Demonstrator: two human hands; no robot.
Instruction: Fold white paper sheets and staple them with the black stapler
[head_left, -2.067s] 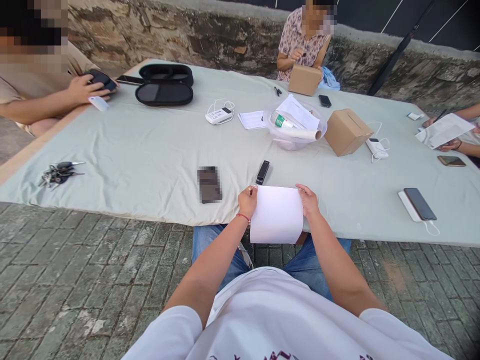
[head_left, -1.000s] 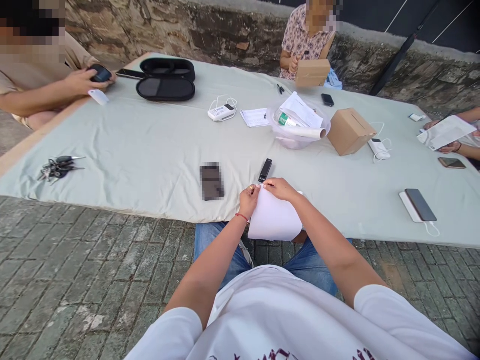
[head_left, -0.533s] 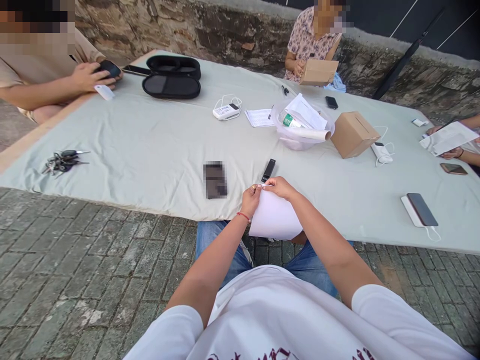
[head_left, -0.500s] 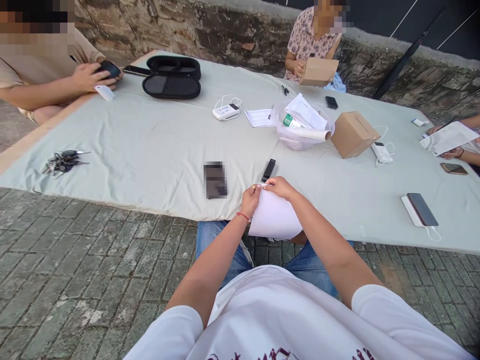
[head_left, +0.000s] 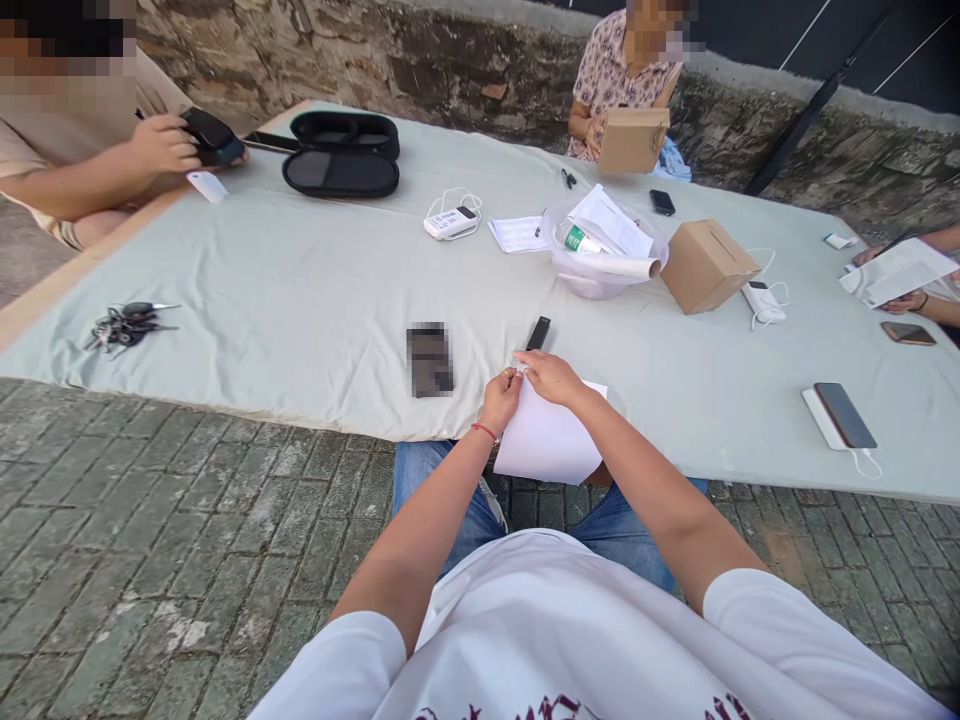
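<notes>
White paper [head_left: 551, 445] lies over the table's front edge, its lower part hanging above my lap. At the paper's upper left corner, my left hand [head_left: 501, 398] is closed, pinching it between thumb and fingers. My right hand [head_left: 553, 378] lies across the top of the sheet beside the left, thumb against the paper and fingers pointing left. Just beyond my right hand is a black stapler [head_left: 538, 333], its near end covered by the fingers. To the left of my hands a dark, blurred-out flat object [head_left: 430, 360] rests on the cloth.
Keys [head_left: 131, 327] lie at the left, an open black case [head_left: 343, 155] behind. A plastic basin [head_left: 592, 285] with papers and a bottle stands beyond my hands, beside a cardboard box [head_left: 709, 265]. A phone on a white power bank [head_left: 840, 415] is at right. Other people sit around.
My right hand has shifted slightly left and its fingers have stretched over the paper's top, covering the stapler's near end. More of the paper's right corner shows. My left hand has barely moved.
</notes>
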